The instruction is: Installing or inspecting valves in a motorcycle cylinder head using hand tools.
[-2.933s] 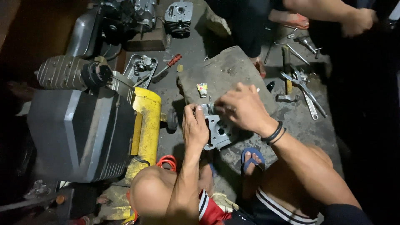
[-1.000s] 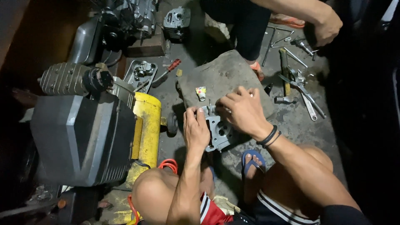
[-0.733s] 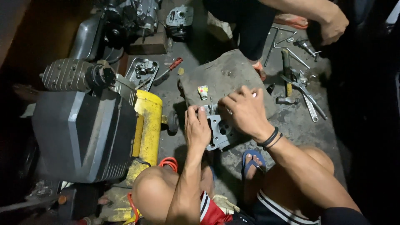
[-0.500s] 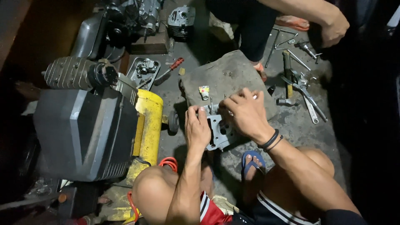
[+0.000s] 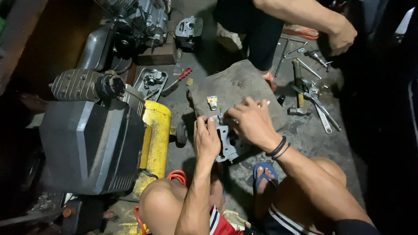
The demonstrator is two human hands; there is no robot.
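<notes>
Head camera looks down on a person squatting on the concrete floor (image 5: 305, 135), both hands working at a grey metal engine part (image 5: 228, 146) that lies flat at the near edge of a grey stone slab (image 5: 235, 85). The left hand (image 5: 206, 139) sits on the part's left side, fingers curled over its edge and gripping it. The right hand (image 5: 250, 122) covers the part's upper right corner from above, fingers bent and drawn together over something there; what they pinch I cannot tell, since the hand hides it. Two dark bands (image 5: 278, 148) ring the right wrist. The part shows between the two hands and below them, just ahead of the person's blue sandal (image 5: 264, 172).

A small pale object (image 5: 212, 102) rests on the slab beyond the hands. To the left stands a yellow tank (image 5: 156, 135) beside a dark boxy housing (image 5: 89, 146), with a red-handled screwdriver (image 5: 180, 78) and a small metal tray of parts (image 5: 150, 82) farther off. Wrenches and a hammer (image 5: 305, 93) lie scattered to the right, well apart from the work. Another person's hand (image 5: 342, 37) hangs above those tools.
</notes>
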